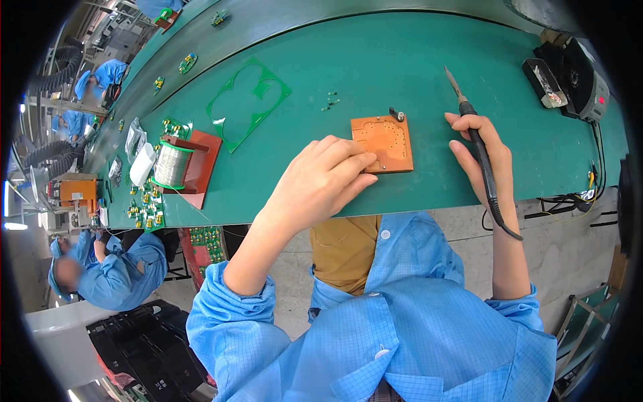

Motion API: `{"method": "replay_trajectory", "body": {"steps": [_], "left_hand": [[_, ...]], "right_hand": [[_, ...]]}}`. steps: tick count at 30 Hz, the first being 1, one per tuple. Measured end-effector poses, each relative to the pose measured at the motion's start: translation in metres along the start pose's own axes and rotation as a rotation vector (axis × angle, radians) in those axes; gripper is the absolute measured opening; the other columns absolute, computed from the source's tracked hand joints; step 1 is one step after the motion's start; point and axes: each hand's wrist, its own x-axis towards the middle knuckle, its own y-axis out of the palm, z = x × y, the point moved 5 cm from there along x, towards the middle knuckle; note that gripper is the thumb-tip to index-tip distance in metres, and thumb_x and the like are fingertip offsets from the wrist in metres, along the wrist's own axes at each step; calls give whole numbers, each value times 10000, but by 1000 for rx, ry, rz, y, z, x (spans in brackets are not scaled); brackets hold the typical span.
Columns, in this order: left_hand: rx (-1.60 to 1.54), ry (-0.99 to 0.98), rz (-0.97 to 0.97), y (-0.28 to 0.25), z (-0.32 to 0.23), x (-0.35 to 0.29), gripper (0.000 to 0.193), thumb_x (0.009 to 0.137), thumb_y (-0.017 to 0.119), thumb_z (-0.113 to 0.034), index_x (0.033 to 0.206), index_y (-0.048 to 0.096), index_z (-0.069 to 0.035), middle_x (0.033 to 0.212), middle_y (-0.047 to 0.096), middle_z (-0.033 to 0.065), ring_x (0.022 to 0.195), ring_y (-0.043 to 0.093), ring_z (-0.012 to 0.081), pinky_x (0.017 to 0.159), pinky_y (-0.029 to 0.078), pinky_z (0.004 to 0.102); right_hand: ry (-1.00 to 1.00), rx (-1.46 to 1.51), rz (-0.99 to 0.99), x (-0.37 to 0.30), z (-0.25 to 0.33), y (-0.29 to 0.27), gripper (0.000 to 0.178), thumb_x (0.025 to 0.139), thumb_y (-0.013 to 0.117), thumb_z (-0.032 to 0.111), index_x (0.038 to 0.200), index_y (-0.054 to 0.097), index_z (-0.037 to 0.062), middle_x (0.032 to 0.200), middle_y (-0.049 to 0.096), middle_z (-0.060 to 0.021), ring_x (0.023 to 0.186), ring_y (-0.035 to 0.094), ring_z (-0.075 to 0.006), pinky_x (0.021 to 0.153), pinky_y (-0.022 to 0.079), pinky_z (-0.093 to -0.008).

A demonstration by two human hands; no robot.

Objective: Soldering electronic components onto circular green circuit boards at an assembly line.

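Note:
An orange square fixture block [395, 151] with a recessed, hole-dotted face lies on the green mat in front of me. On its corner at the far right stands a small dark metal clamp [396, 115]. My left hand [328, 173] is closed over the block's left side, fingers together on its edge and covering part of the recess. To the right of the block, my right hand [483, 151] grips the black handle of a soldering iron [477, 137]. The iron's tip points away from me, above the mat and apart from the block.
Small parts [331, 102] lie beyond the block. Leftward are a green board frame [228, 100], a solder wire spool [173, 166] on a red-brown stand and several small circuit boards [146, 209]. A soldering station [589, 87] stands far right. A co-worker [120, 268] sits at left.

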Motion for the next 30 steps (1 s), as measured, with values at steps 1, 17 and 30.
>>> {"method": "replay_trajectory", "body": {"steps": [1, 17, 30], "left_hand": [[-2, 0, -3, 2, 0, 0, 227, 773, 677, -155, 960, 631, -35, 928, 606, 87, 831, 581, 244, 722, 480, 347], [49, 13, -126, 9, -1, -18, 331, 760, 662, -314, 974, 587, -72, 926, 536, 72, 827, 547, 224, 705, 433, 342], [26, -618, -977, -128, 56, -167, 148, 776, 655, -88, 924, 644, -85, 920, 615, 54, 901, 569, 202, 750, 465, 324]], "right_hand": [[-1, -4, 1, 0, -1, -1, 195, 818, 588, 0, 996, 522, 47, 1095, 642, -113, 1042, 593, -185, 916, 428, -282], [-116, -26, 10, -3, 4, 7, 196, 850, 536, -28, 1041, 515, 9, 1115, 606, -114, 938, 512, -133, 867, 390, -244], [-52, -79, 49, -7, 4, 9, 213, 904, 462, -41, 1114, 473, -7, 1182, 553, -167, 1106, 520, -182, 966, 367, -277]]}}
